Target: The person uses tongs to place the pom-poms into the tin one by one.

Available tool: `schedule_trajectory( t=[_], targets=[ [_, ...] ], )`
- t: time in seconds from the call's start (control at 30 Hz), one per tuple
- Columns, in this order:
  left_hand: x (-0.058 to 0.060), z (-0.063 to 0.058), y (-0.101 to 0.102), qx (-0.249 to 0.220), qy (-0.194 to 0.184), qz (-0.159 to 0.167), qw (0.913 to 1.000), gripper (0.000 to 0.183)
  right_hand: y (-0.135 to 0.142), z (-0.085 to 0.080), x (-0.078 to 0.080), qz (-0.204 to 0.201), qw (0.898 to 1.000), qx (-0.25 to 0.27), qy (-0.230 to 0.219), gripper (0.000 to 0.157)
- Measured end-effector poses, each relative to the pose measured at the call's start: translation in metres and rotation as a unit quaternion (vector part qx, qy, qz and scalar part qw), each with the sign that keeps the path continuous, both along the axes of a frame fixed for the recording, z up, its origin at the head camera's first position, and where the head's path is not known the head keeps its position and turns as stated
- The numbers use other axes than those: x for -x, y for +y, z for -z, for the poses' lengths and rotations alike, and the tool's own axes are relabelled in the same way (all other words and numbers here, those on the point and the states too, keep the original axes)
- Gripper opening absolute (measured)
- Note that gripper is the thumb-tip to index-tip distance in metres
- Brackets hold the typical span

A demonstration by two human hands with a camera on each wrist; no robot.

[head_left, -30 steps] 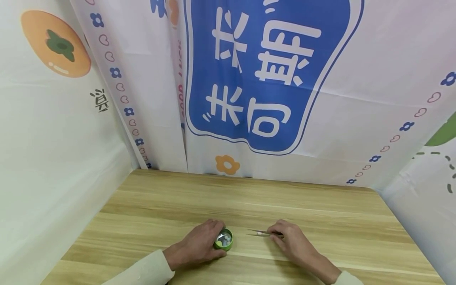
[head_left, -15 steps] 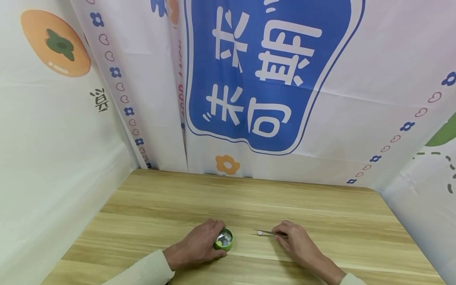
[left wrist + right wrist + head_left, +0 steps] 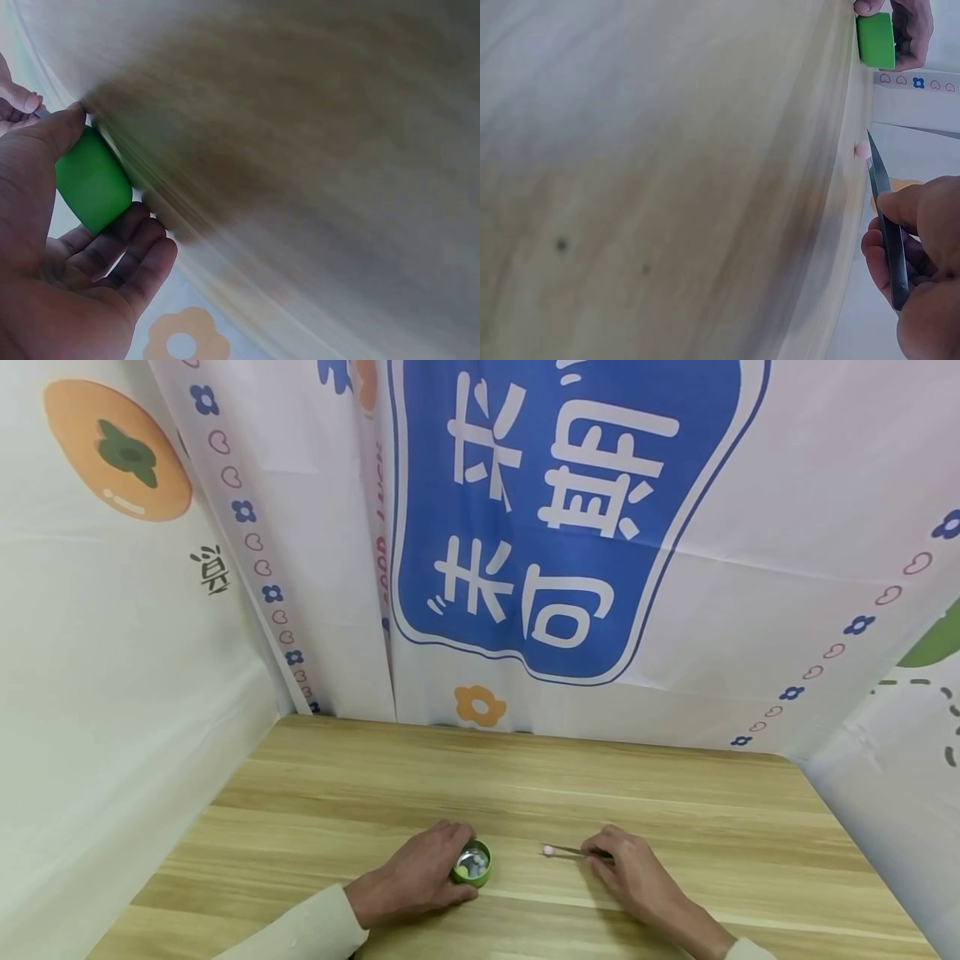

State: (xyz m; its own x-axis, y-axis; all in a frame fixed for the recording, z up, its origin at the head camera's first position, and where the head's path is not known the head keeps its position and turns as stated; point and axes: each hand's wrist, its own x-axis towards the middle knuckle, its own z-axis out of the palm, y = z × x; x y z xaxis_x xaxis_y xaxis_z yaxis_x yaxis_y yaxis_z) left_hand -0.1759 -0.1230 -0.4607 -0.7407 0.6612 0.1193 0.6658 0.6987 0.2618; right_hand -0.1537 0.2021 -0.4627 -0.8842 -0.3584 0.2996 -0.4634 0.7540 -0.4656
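My left hand (image 3: 420,872) grips a small round green tin (image 3: 484,877) on the table, thumb on the near side and fingers on the far side. Several small pale balls (image 3: 478,863) and a yellow one (image 3: 461,872) lie inside it; in the left wrist view only the green wall (image 3: 91,180) shows. My right hand (image 3: 628,864) pinches a pair of dark metal tweezers (image 3: 886,217), their tips pointing left toward the tin. A small pink ball (image 3: 548,851) lies between the tweezers' arms near the tips, close over the wood.
The wood-grain table (image 3: 510,785) stretches beyond both hands. White printed curtains stand at the back (image 3: 720,635) and the left side (image 3: 112,635), with another at the right.
My right hand and the tweezers have drawn slightly to the right, so the pink ball now sits nearer the tips. The left hand and the tin have stayed in place.
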Motion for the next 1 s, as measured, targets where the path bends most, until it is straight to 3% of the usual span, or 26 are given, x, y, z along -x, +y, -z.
schedule_trajectory(
  t=[1.0],
  targets=[
    [-0.0007,-0.0020,0.0001,-0.002,-0.003,0.005,1.0000,0.055,0.0014,0.0025,0.0003,-0.016,1.000,-0.008,-0.006,0.009]
  ],
)
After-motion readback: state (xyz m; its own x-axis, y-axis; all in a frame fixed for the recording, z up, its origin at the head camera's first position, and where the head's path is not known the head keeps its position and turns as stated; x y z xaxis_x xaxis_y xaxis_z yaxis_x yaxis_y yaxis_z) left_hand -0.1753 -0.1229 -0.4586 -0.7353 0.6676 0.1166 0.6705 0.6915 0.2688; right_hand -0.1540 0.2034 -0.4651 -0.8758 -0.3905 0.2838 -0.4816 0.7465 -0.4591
